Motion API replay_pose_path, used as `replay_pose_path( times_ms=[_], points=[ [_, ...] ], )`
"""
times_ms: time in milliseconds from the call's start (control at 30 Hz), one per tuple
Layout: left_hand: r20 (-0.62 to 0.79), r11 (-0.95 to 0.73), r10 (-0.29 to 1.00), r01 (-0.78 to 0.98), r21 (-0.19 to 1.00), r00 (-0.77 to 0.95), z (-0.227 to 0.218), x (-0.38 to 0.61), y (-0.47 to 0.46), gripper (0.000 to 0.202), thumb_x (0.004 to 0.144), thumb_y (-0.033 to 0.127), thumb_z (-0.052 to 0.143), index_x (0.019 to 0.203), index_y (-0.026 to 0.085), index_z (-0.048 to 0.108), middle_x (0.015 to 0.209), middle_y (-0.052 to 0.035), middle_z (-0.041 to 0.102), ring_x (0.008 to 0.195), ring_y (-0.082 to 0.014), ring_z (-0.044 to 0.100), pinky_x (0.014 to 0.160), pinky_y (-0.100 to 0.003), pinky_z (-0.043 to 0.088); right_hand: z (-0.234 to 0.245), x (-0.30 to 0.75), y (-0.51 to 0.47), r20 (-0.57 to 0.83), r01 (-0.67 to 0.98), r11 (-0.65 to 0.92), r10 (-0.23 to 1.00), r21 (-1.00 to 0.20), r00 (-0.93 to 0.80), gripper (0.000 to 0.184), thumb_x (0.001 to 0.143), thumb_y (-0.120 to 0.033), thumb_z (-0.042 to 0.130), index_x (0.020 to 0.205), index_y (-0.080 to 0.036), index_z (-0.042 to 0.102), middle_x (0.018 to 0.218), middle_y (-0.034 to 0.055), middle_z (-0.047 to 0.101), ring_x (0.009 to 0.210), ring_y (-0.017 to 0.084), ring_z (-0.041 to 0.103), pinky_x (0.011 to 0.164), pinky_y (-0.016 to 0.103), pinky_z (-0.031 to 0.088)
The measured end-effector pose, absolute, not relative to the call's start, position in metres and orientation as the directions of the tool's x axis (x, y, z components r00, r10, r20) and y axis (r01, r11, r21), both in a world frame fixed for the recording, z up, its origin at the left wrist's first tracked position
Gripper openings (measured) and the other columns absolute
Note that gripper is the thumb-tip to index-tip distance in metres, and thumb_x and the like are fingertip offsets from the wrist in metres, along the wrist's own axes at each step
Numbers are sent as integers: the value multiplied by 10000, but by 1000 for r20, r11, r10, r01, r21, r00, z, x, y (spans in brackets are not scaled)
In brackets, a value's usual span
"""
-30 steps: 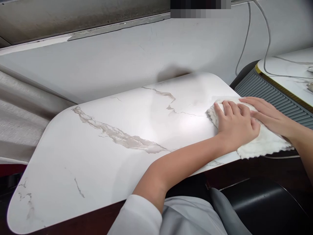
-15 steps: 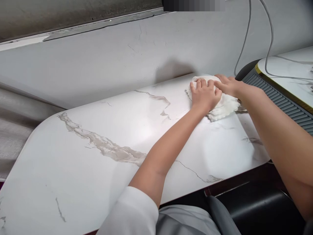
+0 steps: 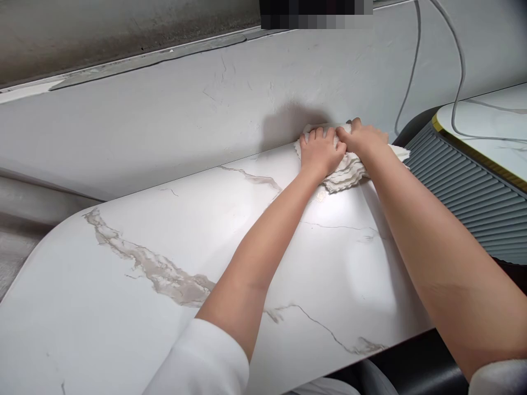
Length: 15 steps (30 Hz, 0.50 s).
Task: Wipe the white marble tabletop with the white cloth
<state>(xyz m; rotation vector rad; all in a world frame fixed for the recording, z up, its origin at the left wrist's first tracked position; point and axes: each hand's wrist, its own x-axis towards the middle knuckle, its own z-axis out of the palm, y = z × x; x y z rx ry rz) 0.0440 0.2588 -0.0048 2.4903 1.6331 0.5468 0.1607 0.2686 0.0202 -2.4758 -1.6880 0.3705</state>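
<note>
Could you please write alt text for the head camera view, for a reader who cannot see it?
A person's left hand and right hand press a white cloth flat at the far edge of a white marble-patterned table, against a grey wall. A ribbed grey unit stands to the right, with grey cables hanging above.

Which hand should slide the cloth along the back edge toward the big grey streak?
Probably the left. Both hands press flat on the white cloth at the far right corner by the wall, but the left hand is on the streak's side of the marble tabletop, so it leads; the right hand would trail behind.
</note>
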Motion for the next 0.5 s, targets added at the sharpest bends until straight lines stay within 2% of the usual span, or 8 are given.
replay_pose_path(
  times_ms=[100, 200, 400, 500],
  points=[
    [226, -417, 904, 865, 280, 362, -4, 41, 267, 438, 985, 345, 288, 1355, 254, 505, 1404, -79, 556, 1382, -252, 420, 1185, -455, 262, 23, 158, 270, -101, 914, -309, 951, -263, 292, 616, 993, -513, 254, 1336, -21, 392, 1311, 267, 553, 1274, 413, 503, 993, 540, 395],
    [220, -396, 913, 875, 279, 344, -2, 41, 269, 440, 990, 347, 289, 1367, 255, 496, 1406, -75, 556, 1376, -246, 431, 1188, -454, 259, 25, 157, 271, -97, 918, -275, 961, -285, 258, 601, 990, -502, 265, 1323, -30, 430, 1304, 252, 562, 1274, 401, 507, 992, 510, 414],
    [229, -378, 918, 887, 266, 322, -4, 43, 264, 440, 1002, 355, 276, 1377, 276, 493, 1441, -59, 536, 1402, -236, 401, 1205, -459, 230, 18, 169, 271, -82, 934, -211, 977, -287, 195, 607, 1004, -534, 221, 1279, -46, 456, 1347, 245, 543, 1289, 372, 484, 1024, 516, 402],
    [248, -366, 920, 893, 261, 305, -6, 45, 259, 450, 1001, 356, 272, 1378, 260, 496, 1454, -71, 525, 1412, -235, 386, 1209, -469, 225, 17, 173, 265, -65, 953, -142, 989, -268, 130, 643, 1011, -529, 183, 1326, -21, 421, 1331, 262, 539, 1278, 393, 484, 1000, 559, 401]
  ],
)
